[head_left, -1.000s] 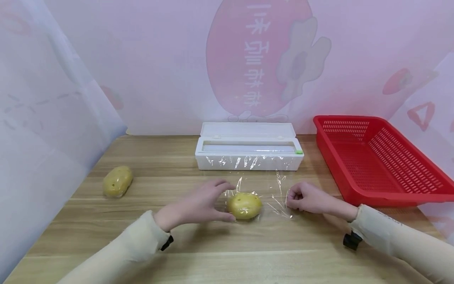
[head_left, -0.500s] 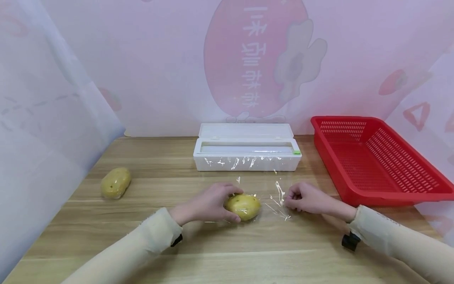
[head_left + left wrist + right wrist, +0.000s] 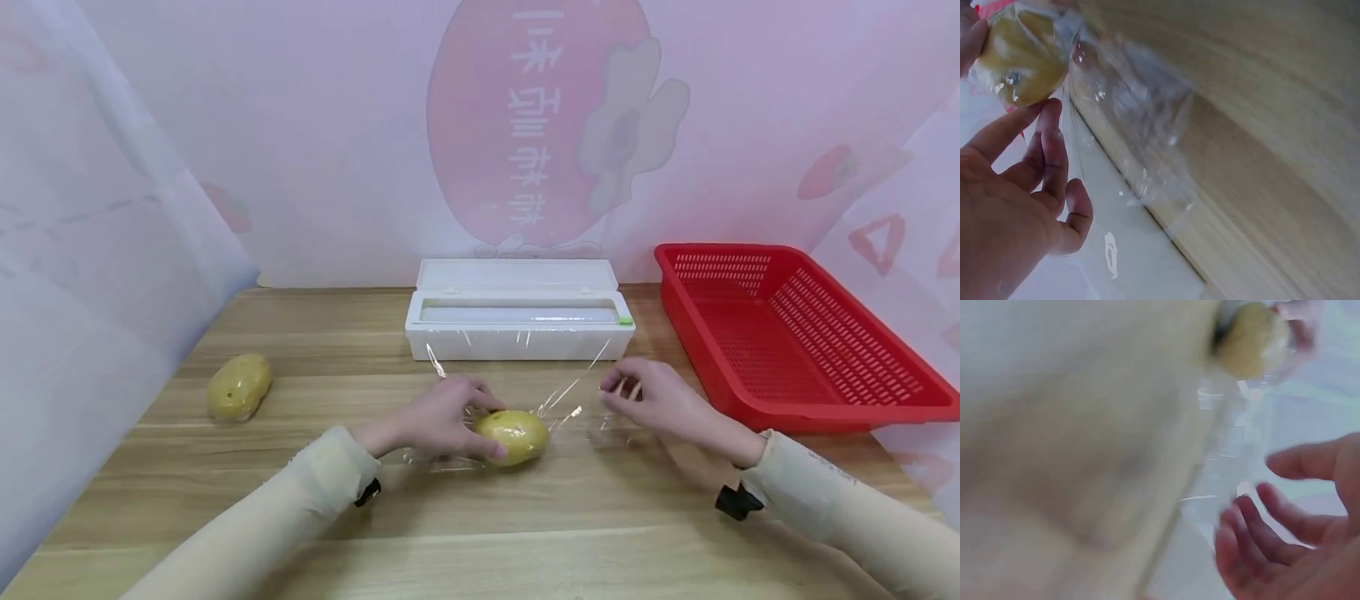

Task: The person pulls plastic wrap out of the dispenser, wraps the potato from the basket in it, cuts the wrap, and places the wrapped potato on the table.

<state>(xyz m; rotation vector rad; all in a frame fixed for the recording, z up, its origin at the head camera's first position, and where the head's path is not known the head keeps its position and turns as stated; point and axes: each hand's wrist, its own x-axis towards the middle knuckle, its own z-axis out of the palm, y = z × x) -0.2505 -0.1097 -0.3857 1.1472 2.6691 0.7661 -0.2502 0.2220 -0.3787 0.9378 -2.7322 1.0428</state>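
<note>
One potato [image 3: 519, 435] is sitting pinched in the left hand [image 3: 444, 421]; another potato [image 3: 239, 387] is lying farther left; the right hand [image 3: 660, 400], half spread, is holding nothing.

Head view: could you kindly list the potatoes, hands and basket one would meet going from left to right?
Lone potato, left hand, held potato, right hand, red basket.

Bright, even light fills the head view; glare streaks the clear film [image 3: 557, 402] in front of the white box [image 3: 521, 342] (the right wrist view is badly blurred).
</note>
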